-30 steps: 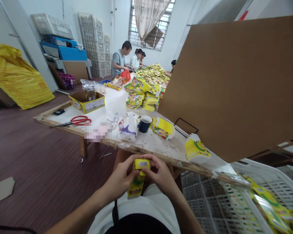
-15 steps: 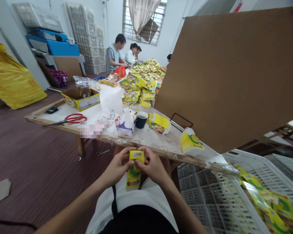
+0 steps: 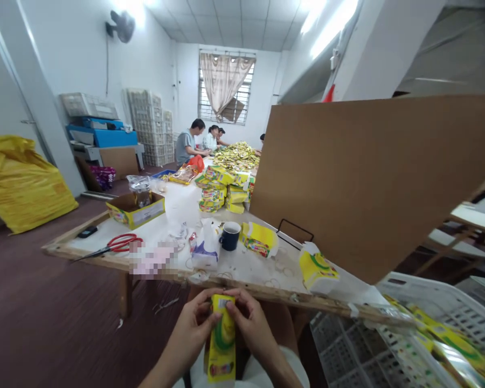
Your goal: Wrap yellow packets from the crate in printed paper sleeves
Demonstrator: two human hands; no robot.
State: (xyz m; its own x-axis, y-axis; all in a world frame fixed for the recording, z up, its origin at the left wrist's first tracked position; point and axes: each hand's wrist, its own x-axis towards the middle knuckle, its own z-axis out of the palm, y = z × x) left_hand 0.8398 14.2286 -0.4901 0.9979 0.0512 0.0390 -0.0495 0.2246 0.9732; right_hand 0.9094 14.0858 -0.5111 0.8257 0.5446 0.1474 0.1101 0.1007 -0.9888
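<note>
Between my hands, over my lap, is a yellow printed carton [image 3: 223, 345] with a green design and a barcode near its top. My left hand [image 3: 197, 323] grips its left edge, thumb on the front face. On the other side my right hand [image 3: 247, 319] holds the upper right edge, its thumb near the barcode. The fingers behind the carton are partly hidden. Just beyond my hands runs the wooden edge of the white table [image 3: 242, 281].
On the table are red-handled scissors [image 3: 123, 243], a dark mug [image 3: 230, 237], a tissue pack [image 3: 205, 250] and stacked yellow cartons [image 3: 214, 188]. A large cardboard sheet [image 3: 359, 183] stands at right, above a white crate [image 3: 404, 345]. Several people sit at the far end.
The head view has tilted up, so the table and hands sit lower in the picture. Both hands still hold the carton, and my right thumb has shifted up towards the barcode.
</note>
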